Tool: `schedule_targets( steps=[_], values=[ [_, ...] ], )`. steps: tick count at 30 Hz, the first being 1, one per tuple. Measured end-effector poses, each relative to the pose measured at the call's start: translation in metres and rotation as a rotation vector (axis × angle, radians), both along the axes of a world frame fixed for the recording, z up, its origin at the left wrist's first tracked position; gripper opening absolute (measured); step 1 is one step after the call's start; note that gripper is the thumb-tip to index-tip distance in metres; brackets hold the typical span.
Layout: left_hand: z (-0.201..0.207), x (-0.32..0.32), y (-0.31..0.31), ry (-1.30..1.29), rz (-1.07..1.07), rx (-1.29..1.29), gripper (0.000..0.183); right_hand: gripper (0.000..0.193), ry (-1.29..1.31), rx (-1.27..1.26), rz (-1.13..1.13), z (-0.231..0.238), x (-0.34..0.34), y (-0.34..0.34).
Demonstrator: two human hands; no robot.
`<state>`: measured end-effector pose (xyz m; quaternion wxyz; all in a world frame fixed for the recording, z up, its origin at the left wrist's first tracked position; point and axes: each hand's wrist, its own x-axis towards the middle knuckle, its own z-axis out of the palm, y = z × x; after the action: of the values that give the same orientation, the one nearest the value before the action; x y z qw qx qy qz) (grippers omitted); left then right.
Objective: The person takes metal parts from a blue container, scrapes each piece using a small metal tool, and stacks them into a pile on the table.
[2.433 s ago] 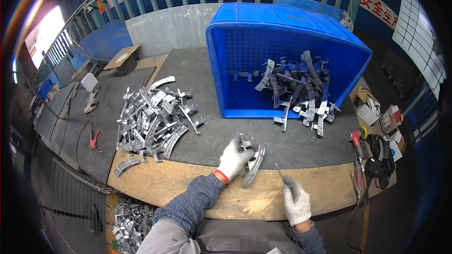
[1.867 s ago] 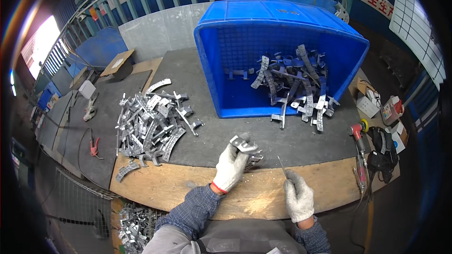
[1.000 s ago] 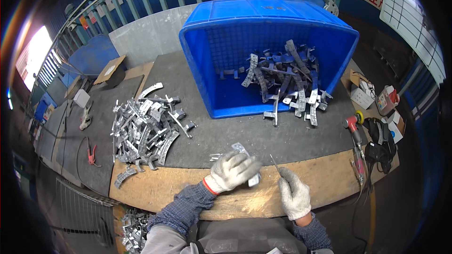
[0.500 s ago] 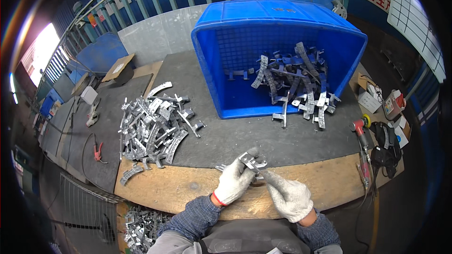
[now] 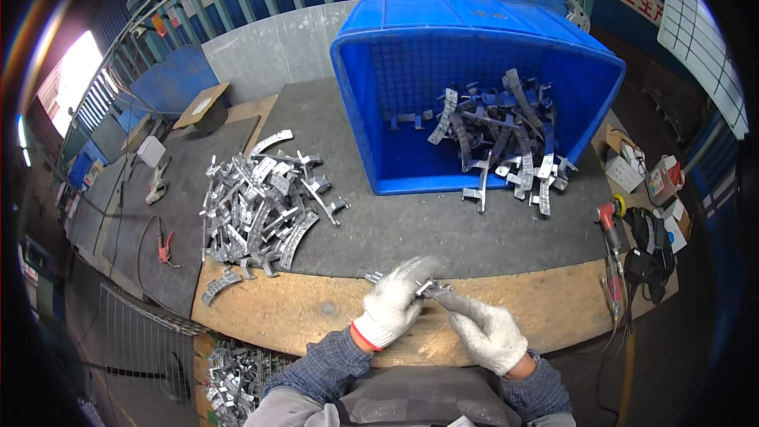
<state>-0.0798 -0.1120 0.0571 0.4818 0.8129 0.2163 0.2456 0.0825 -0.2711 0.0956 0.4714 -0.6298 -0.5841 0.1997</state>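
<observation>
A small silver metal bracket [image 5: 431, 289] is held above the wooden front strip of the bench. My left hand [image 5: 391, 310], in a white knitted glove with a red cuff edge, is closed around its left side; the fingertips are blurred. From the right, my right hand [image 5: 490, 336], also gloved, has its fingers pressed together with greyish tips at the bracket. Whatever those fingers pinch is hidden. Another silver end [image 5: 374, 277] shows just beyond my left hand. Farther left lies a heap of similar brackets [image 5: 257, 205], one curved bracket [image 5: 221, 288] apart at its near edge.
A blue crate [image 5: 474, 16] lies on its side at the back, more brackets [image 5: 506, 130] spilling from its mouth. Right: a red air sander [image 5: 607, 217], a black bag [image 5: 648, 249] and small boxes [image 5: 624, 166]. Left: a red air gun [image 5: 164, 247]. Below the bench edge sit more brackets [image 5: 233, 375].
The bracket has turned and now shows a thinner profile between my hands. My left fingers have shifted over it. The whole view has moved slightly.
</observation>
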Motion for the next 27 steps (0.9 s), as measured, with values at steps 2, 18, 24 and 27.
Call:
schedule_targets(
  steps=[2,18,24,27],
  values=[
    [0.002,0.005,0.002,-0.088,-0.023,0.543,0.072,0.044,0.075,0.156,0.055,0.0,0.0,0.003],
    [0.008,-0.003,0.031,-0.764,0.274,-1.013,0.052,0.031,-0.233,-0.226,-0.149,0.002,-0.012,-0.005],
    [0.017,-0.006,0.002,-0.667,0.354,-0.813,0.058,0.031,-0.287,-0.272,-0.12,-0.002,-0.009,-0.002],
    [-0.004,-0.015,-0.013,-0.715,0.083,-0.497,0.058,0.03,-0.223,-0.434,-0.13,0.005,-0.014,0.006]
  ],
)
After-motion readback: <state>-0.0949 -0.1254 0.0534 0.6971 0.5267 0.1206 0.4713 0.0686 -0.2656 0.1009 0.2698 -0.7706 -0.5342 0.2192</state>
